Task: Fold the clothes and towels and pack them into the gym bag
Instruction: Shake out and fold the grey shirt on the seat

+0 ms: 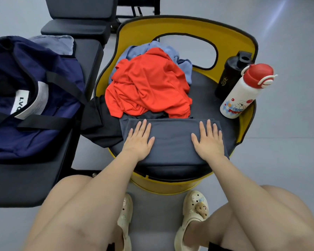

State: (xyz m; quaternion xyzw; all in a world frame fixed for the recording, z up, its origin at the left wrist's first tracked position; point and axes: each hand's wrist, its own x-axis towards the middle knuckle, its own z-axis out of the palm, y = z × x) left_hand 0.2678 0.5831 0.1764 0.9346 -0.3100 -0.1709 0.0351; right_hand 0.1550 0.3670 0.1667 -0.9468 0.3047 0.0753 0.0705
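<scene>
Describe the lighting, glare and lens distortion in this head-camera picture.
Head view: soft, even light with faint shadows; a pale glare streak on the floor at upper right; wide-angle bending curves the yellow chair and stretches the legs at the edges; both hands on the folded grey cloth look sharp.

A folded dark grey cloth rectangle [172, 140] lies flat at the near edge of the round seat; behind it sits a crumpled orange-red shirt [149, 84] heaped on a rumpled light blue garment [170, 51]; a black garment [98, 122] spills off the seat's left side; the open navy fabric gym bag [34, 98] with black straps rests on the bench at left.
</scene>
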